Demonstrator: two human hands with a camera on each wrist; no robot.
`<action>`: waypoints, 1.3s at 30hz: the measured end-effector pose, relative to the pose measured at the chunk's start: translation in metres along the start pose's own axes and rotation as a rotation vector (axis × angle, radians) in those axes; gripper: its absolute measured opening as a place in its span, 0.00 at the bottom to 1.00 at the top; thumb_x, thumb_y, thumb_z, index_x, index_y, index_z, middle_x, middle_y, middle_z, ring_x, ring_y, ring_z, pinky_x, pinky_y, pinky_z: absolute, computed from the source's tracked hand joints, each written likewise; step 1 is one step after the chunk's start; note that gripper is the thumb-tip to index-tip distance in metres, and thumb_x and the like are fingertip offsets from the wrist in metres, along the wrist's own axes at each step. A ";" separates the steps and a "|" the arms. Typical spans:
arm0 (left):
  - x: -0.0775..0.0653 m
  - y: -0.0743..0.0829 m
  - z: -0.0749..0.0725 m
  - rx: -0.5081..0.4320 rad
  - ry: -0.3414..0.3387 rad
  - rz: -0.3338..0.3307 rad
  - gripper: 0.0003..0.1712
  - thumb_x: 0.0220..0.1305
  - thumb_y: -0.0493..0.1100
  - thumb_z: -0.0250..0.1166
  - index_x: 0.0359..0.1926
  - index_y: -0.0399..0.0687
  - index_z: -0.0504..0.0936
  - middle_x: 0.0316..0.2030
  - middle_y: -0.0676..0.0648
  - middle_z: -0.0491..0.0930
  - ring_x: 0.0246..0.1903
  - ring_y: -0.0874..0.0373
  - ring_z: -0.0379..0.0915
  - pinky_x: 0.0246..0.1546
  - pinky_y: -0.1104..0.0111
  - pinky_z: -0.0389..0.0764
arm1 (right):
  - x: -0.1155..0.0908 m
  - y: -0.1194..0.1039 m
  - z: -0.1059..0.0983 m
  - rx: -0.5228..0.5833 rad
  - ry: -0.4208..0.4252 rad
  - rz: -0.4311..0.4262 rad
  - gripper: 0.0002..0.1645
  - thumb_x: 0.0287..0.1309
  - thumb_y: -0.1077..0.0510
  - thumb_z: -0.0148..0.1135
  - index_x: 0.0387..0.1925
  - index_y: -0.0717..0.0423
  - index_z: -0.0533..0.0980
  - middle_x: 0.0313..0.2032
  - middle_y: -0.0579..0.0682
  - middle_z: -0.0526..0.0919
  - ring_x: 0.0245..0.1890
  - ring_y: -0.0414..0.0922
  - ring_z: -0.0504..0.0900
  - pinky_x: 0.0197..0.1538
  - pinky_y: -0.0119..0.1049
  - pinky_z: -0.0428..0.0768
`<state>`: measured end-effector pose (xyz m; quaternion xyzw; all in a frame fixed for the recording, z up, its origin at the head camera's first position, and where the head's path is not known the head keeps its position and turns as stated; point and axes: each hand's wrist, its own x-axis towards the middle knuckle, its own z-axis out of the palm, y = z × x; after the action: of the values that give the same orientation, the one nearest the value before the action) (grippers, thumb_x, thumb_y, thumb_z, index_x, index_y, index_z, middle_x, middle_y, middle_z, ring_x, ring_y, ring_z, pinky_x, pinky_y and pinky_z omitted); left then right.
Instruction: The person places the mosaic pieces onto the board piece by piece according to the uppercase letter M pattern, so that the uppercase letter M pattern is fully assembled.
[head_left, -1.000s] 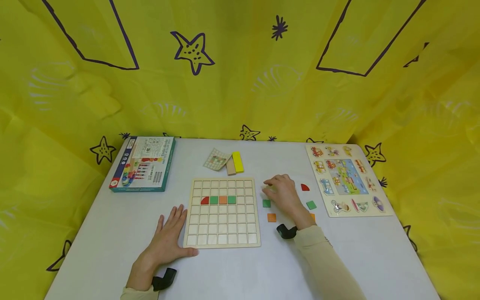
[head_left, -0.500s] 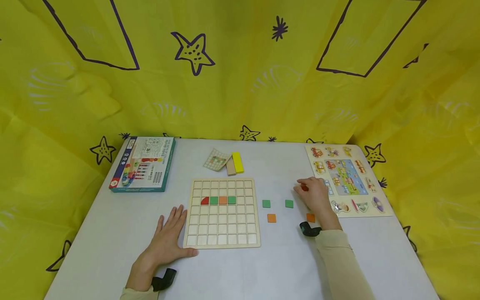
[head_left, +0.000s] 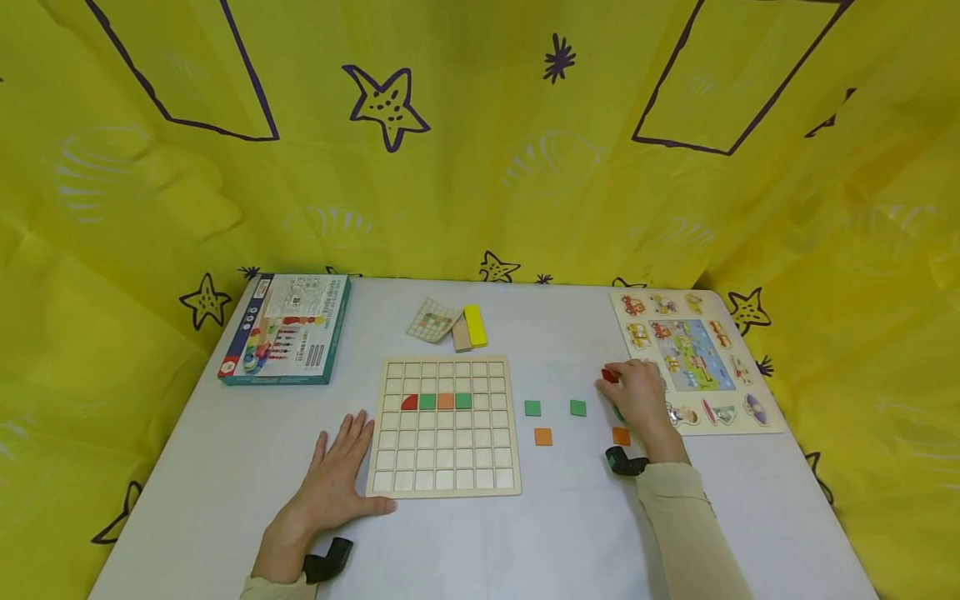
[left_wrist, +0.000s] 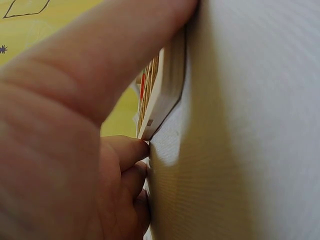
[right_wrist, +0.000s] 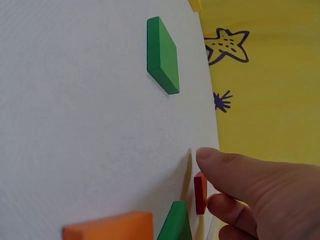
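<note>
In the head view my left hand (head_left: pixel 330 475) lies spread on the table, its fingertips and thumb at the left edge and lower left corner of a wooden grid board (head_left: pixel 426 459). A red quarter-circle tile (head_left: pixel 409 403), green tiles and an orange tile (head_left: pixel 446 402) form a row in it. My right hand (head_left: pixel 641 404) is at the far right, thumb and index finger around another red quarter-circle tile (right_wrist: pixel 200 193) that still lies on the table. Beneath that hand a green tile (right_wrist: pixel 176 225) is partly hidden; an orange tile (head_left: pixel 621 436) lies by the wrist.
Two green tiles (head_left: pixel 577 408) and an orange tile (head_left: pixel 543 437) lie right of the board. Behind it are a pattern card (head_left: pixel 435 319), a yellow block (head_left: pixel 476 325) and a tan block (head_left: pixel 461 335). A box (head_left: pixel 288 329) stands left, a picture puzzle (head_left: pixel 697 358) right.
My right hand has left a green tile beside the other one and moved right to the red quarter-circle tile, its fingers closing about it. My left hand has stayed in place.
</note>
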<state>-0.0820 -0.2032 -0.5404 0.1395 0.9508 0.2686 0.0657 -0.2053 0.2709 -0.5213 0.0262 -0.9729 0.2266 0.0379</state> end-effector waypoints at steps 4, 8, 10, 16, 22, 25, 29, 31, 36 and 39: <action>0.000 0.000 0.001 0.003 0.020 0.014 0.74 0.36 0.73 0.74 0.73 0.30 0.54 0.74 0.34 0.47 0.73 0.38 0.36 0.65 0.38 0.34 | 0.000 0.002 -0.001 -0.011 0.011 0.013 0.21 0.59 0.54 0.69 0.49 0.64 0.81 0.43 0.63 0.79 0.48 0.61 0.69 0.49 0.59 0.65; -0.001 0.000 0.001 0.005 0.023 0.018 0.74 0.37 0.73 0.73 0.73 0.30 0.54 0.74 0.34 0.47 0.73 0.38 0.36 0.65 0.38 0.34 | -0.001 0.002 -0.002 -0.024 0.023 0.019 0.20 0.59 0.55 0.69 0.49 0.64 0.81 0.41 0.62 0.79 0.45 0.60 0.70 0.45 0.57 0.66; 0.000 0.000 0.001 0.006 0.017 0.017 0.73 0.38 0.74 0.73 0.73 0.30 0.54 0.74 0.34 0.46 0.73 0.38 0.36 0.65 0.38 0.34 | -0.001 0.003 -0.001 -0.031 0.022 0.023 0.20 0.59 0.55 0.69 0.48 0.65 0.81 0.41 0.62 0.80 0.43 0.59 0.70 0.44 0.56 0.66; 0.000 0.000 0.000 0.009 0.000 0.009 0.73 0.39 0.74 0.72 0.73 0.30 0.53 0.74 0.34 0.45 0.73 0.38 0.35 0.65 0.39 0.33 | 0.001 0.004 0.000 -0.025 0.017 0.050 0.19 0.61 0.55 0.67 0.47 0.65 0.82 0.41 0.62 0.78 0.42 0.58 0.69 0.45 0.54 0.66; 0.000 0.000 0.000 0.006 0.011 0.017 0.73 0.39 0.73 0.73 0.73 0.30 0.53 0.74 0.34 0.46 0.73 0.38 0.35 0.65 0.39 0.33 | 0.000 0.004 0.001 -0.014 0.023 0.043 0.18 0.61 0.55 0.67 0.46 0.65 0.82 0.43 0.63 0.79 0.44 0.59 0.69 0.46 0.55 0.66; 0.000 -0.001 0.001 0.011 0.014 0.019 0.73 0.38 0.73 0.73 0.73 0.29 0.53 0.74 0.34 0.46 0.73 0.38 0.35 0.65 0.39 0.33 | 0.000 0.003 0.001 -0.004 0.027 0.036 0.19 0.61 0.55 0.67 0.47 0.65 0.81 0.44 0.63 0.80 0.45 0.59 0.70 0.48 0.56 0.66; 0.000 -0.001 0.001 0.019 0.009 0.013 0.74 0.38 0.73 0.73 0.73 0.29 0.53 0.74 0.34 0.46 0.73 0.38 0.35 0.66 0.40 0.32 | 0.001 0.001 0.001 0.022 0.032 0.024 0.19 0.61 0.56 0.67 0.48 0.66 0.80 0.45 0.63 0.81 0.46 0.59 0.71 0.51 0.56 0.65; 0.000 -0.001 0.000 0.017 0.003 0.009 0.74 0.38 0.73 0.73 0.73 0.30 0.53 0.74 0.34 0.46 0.73 0.39 0.34 0.66 0.40 0.32 | 0.001 0.000 0.001 0.033 0.031 0.018 0.20 0.61 0.56 0.68 0.49 0.66 0.80 0.45 0.63 0.82 0.46 0.59 0.72 0.52 0.56 0.65; 0.002 -0.001 0.000 0.012 -0.010 0.002 0.74 0.38 0.74 0.72 0.73 0.30 0.52 0.74 0.35 0.45 0.73 0.39 0.34 0.66 0.40 0.32 | 0.004 -0.007 0.002 0.044 0.018 0.000 0.23 0.61 0.55 0.67 0.53 0.66 0.79 0.45 0.63 0.82 0.43 0.58 0.71 0.48 0.52 0.66; 0.002 -0.001 0.000 0.013 -0.016 -0.003 0.74 0.39 0.75 0.72 0.73 0.30 0.52 0.74 0.35 0.45 0.73 0.40 0.33 0.66 0.40 0.32 | 0.006 -0.014 0.004 0.044 0.010 -0.012 0.23 0.62 0.55 0.67 0.54 0.65 0.79 0.44 0.62 0.81 0.43 0.57 0.70 0.47 0.51 0.66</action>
<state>-0.0839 -0.2032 -0.5406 0.1404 0.9522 0.2613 0.0728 -0.2101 0.2568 -0.5181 0.0318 -0.9673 0.2479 0.0435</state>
